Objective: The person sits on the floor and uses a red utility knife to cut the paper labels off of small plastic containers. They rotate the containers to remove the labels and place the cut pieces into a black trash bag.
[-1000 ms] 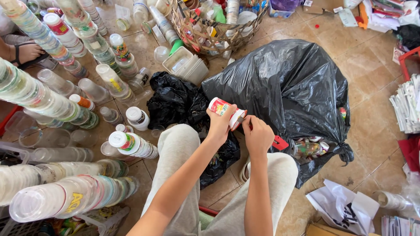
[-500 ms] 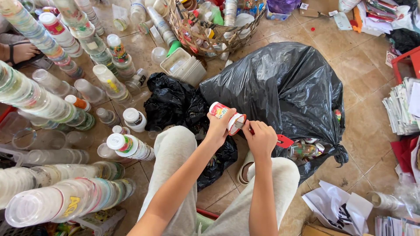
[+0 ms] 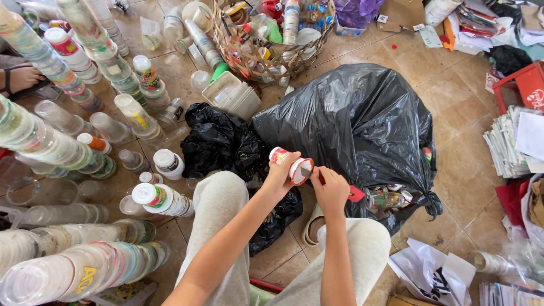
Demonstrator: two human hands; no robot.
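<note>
My left hand [image 3: 279,177] grips a small white plastic cup with a red rim [image 3: 290,164], held on its side above my knees. Close beside it, my right hand [image 3: 331,191] is closed around a small red-handled cutter [image 3: 355,194], whose tip touches the cup's mouth. Both hands hover in front of a big, full black rubbish bag [image 3: 351,122]. A smaller crumpled black bag [image 3: 218,141] lies to the left of it. My legs in light grey trousers [image 3: 218,226] fill the lower middle.
Long stacks of clear plastic cups [image 3: 73,272] and stacked printed cups [image 3: 85,34] cover the floor at left. A wicker basket of bottles [image 3: 272,39] stands behind the bag. Paper piles [image 3: 510,141] and a red crate [image 3: 524,85] lie right. Another person's sandalled foot [image 3: 20,79] shows far left.
The cup has tipped further onto its side in my left hand, and my right hand has closed in on its mouth with the cutter. The bags and stacks stay put.
</note>
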